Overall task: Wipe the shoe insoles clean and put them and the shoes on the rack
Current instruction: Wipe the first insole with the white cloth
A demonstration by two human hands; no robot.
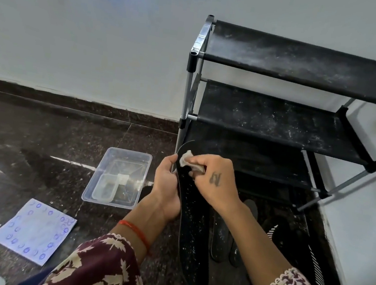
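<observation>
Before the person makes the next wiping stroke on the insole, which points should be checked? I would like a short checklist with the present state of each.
1. Left hand grips the insole: ok.
2. Right hand pinches the wipe against the insole: ok.
3. Insole free of white specks: not ok.
4. Rack shelves free of dust: not ok.
5. Water in the clear tub: cannot tell.

insole: black, white-speckled, held upright | rack: black, dusty shelves
</observation>
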